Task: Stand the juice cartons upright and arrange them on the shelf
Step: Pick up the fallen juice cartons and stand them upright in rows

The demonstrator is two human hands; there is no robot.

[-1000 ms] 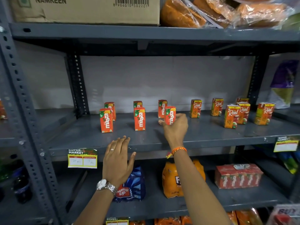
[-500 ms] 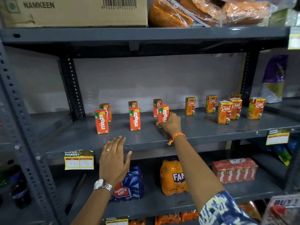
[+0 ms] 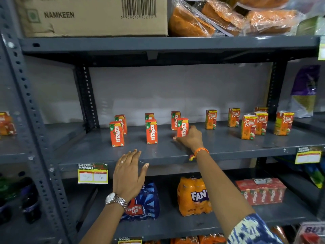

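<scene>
Several small juice cartons stand upright on the grey middle shelf (image 3: pixel 228 147). Orange-red Maaza cartons stand in pairs on the left: one front carton (image 3: pixel 117 133), another (image 3: pixel 151 131). My right hand (image 3: pixel 190 139) grips the base of a third front Maaza carton (image 3: pixel 182 126), which stands upright on the shelf. Real cartons (image 3: pixel 248 127) stand in a looser group to the right. My left hand (image 3: pixel 129 175) is flat with fingers spread, its fingertips at the shelf's front edge, holding nothing.
A Namkeen cardboard box (image 3: pixel 91 16) and bagged snacks (image 3: pixel 228 16) fill the shelf above. Below lie a Thums Up pack (image 3: pixel 142 203), a Fanta pack (image 3: pixel 193 196) and a wrapped Maaza multipack (image 3: pixel 262 191). Upright steel posts (image 3: pixel 84 95) frame the bay. A price tag (image 3: pixel 92 173) hangs on the shelf's front edge.
My right hand has lowered the Maaza carton from just above the shelf until it stands on the shelf. My left hand stayed at the front edge.
</scene>
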